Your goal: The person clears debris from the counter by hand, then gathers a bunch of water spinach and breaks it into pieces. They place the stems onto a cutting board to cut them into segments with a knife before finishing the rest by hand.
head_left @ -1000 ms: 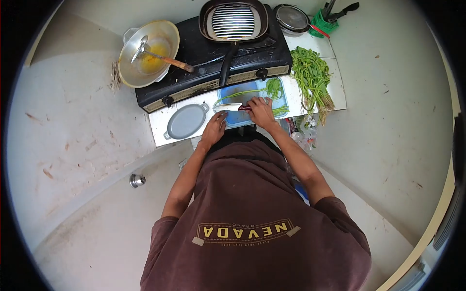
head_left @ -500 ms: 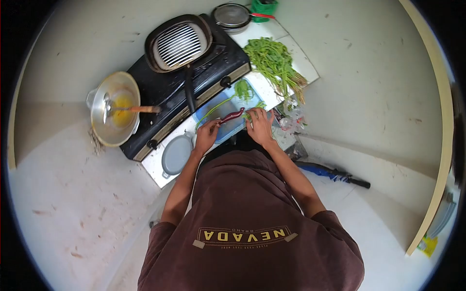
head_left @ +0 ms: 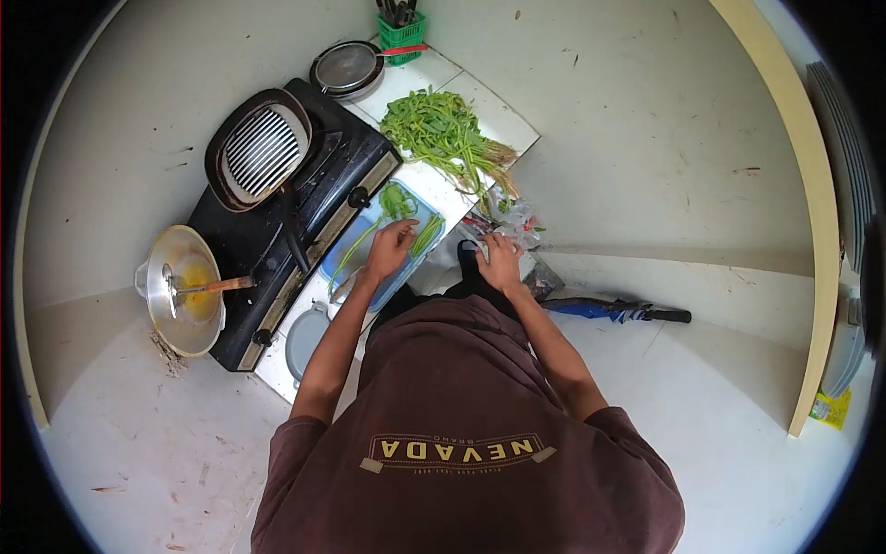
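Blue plastic board (head_left: 349, 244) (flat, rectangular) under left hand (head_left: 392, 247).

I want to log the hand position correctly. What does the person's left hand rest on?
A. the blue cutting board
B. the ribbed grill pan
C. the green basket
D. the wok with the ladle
A: the left hand lies on the blue cutting board, next to green stems, while the grill pan sits apart on the stove.
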Motion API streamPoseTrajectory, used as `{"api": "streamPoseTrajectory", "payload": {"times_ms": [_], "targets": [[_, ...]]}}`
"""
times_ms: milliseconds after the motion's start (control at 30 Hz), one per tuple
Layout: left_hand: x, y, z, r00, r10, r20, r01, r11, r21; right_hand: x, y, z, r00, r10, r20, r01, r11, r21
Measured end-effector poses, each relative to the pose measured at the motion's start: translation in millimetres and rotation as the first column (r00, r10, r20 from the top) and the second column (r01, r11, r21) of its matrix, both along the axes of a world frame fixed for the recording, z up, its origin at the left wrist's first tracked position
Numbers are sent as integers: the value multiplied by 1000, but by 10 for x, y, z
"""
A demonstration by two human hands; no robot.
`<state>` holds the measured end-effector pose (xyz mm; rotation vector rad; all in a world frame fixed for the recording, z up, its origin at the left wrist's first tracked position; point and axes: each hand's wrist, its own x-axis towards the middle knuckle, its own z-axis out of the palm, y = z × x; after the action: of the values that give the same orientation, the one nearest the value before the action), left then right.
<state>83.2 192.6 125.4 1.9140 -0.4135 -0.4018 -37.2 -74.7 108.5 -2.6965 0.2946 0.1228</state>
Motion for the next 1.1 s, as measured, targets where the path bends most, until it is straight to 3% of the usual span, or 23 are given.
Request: {"api": "streamPoseTrajectory", "payload": {"times_ms": [133, 167, 233, 367, 467, 500, 600, 633, 733, 933, 1033, 1100], "targets": [[338, -374, 122, 995, -50, 89, 42, 996, 85, 510, -362, 3, 987, 122, 104, -144, 960, 238], [446, -479, 80, 990, -68, 121, 61, 996, 61, 674, -428, -2, 970, 155, 186, -197, 952, 234], [677, -697, -91, 977, -105, 183, 103, 995, 18, 1053, -506, 62, 968, 190, 165, -232, 929, 287], [1035, -1104, -205, 951, -287, 118, 251, 936, 248, 1550, -467, 200, 970, 215, 117, -240, 931, 277], [1203, -1365, -219, 936, -314, 161, 250, 911, 327, 1704, -418, -86, 956, 211, 203, -274, 889, 366], [1238, -1409, -174, 944, -322, 75, 277, 894, 351, 1716, -391, -49, 975, 177, 138, -217, 901, 377], [1264, -1480, -286, 939, -322, 123, 240, 867, 437, 1690, -364, -177, 954, 119, 277, -188, 953, 237], [1282, -1467, -303, 938, -339, 68, 269, 840, 471, 1659, -382, -158, 976, 97, 193, -148, 951, 272], [1291, -1411, -334, 925, -377, 52, 292, 792, 536, 1718, -390, -171, 963, 106, 249, -147, 978, 149], [1247, -1321, -451, 913, -372, 167, 231, 810, 540, 2021, -382, -211, 972, 130, 194, -130, 991, -13], [1237, -1289, -532, 931, -326, 165, 222, 863, 454, 2148, -374, -278, 967, 156, 201, -139, 985, -99], [1209, -1265, -513, 940, -314, 137, 228, 872, 434, 2194, -348, -271, 977, 76, 198, -72, 997, -29]]}}
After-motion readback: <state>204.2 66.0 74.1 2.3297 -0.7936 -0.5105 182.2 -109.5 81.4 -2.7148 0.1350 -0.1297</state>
